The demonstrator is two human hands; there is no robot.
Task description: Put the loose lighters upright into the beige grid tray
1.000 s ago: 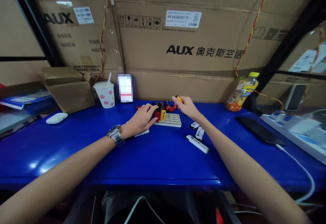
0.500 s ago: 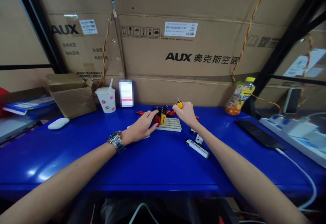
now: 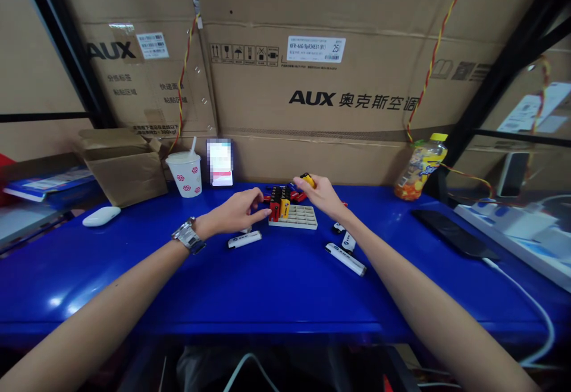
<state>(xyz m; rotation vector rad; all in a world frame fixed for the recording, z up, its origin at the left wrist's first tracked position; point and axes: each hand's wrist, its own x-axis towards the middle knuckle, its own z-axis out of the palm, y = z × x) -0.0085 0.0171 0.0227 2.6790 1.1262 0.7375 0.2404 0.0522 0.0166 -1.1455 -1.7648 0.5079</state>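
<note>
My right hand (image 3: 325,194) grips a yellow lighter (image 3: 308,180) with a dark end, above the back of a cream slotted tray (image 3: 301,217). Red lighters (image 3: 273,210) and yellow lighters (image 3: 285,209) stand upright in the tray's left part, black tops up. Just left of them is my left hand (image 3: 232,212), its thumb apart from its bent fingers and nothing visible in it. A white lighter (image 3: 244,239) lies below that hand. More white lighters (image 3: 346,259) lie right of the tray. Loose red lighters (image 3: 307,188) are partly hidden behind it.
On the blue table (image 3: 267,291) stand a patterned paper cup (image 3: 185,178), a lit phone (image 3: 220,166) and a drink bottle (image 3: 419,169). A white case (image 3: 102,216) lies left, a dark phone (image 3: 450,234) on a cable right. Large cardboard boxes (image 3: 357,124) wall off the back.
My left hand has drawn left, off the upright lighters, uncovering the white lighter below it. My right hand has shifted slightly left with the yellow lighter, which is now tilted differently.
</note>
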